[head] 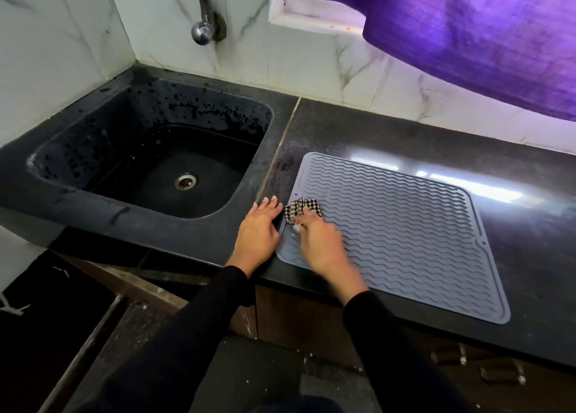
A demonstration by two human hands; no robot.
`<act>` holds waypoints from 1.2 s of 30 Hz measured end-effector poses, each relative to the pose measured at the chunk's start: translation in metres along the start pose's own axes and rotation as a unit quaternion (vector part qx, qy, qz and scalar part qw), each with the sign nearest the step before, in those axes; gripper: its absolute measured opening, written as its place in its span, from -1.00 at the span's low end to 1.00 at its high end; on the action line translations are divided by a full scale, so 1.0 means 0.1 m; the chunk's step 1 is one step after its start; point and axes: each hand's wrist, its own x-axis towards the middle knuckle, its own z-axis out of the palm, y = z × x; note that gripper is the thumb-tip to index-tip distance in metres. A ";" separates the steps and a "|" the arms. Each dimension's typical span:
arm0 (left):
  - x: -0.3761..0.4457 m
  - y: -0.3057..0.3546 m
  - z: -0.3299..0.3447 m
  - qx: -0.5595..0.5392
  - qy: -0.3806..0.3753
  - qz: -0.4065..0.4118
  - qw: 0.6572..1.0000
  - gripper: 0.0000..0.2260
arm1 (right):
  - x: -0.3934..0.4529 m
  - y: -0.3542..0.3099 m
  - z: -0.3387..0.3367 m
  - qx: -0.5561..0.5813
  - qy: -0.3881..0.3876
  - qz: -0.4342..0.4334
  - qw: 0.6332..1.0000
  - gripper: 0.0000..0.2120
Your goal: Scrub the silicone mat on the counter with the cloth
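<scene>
grey silicone mat lies flat on the dark counter, wavy ridges across its face, rounded corners; its near edge runs just along the counter's front lip; its left edge sits near the seam in the stone, right of the sink

right hand over the mat's left part, blurred; fingers curled down onto a black-and-white checked cloth, which is bunched up and pressed against the mat close to its left edge; most of the cloth shows beyond the fingertips, the rest is hidden under the hand; grip looks like a pinch round the bunched fabric

left hand flat on the counter just beside the mat's left edge; fingers straight and together, pointing away from the person; fingertips near the seam; it holds nothing; whether the thumb side touches the mat's rim cannot be told

both arms in black sleeves

sink is black, sunk in the counter at left, wet spots on its back wall, metal drain in the floor; chrome tap on the marbled white tile wall above it; purple cloth hanging at upper right over a window recess, casting violet light on the tiles; bright reflections on the counter behind the mat
</scene>
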 end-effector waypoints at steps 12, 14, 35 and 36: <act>-0.04 -0.11 -0.09 -0.022 -0.046 0.052 0.997 -0.52 | -0.33 -0.31 0.46 -0.138 0.074 0.004 0.988 -0.61; -0.04 -0.11 -0.08 -0.019 -0.037 0.055 0.998 -0.53 | -0.32 -0.20 0.56 -0.141 0.108 -0.032 0.984 -0.65; 0.58 0.08 0.08 0.048 -0.049 0.056 0.996 -0.56 | 0.40 0.30 -0.19 0.029 0.148 -0.012 0.988 -0.66; 0.65 0.08 0.13 0.064 -0.068 0.057 0.994 -0.56 | 0.41 0.32 -0.04 -0.035 0.096 -0.021 0.995 -0.62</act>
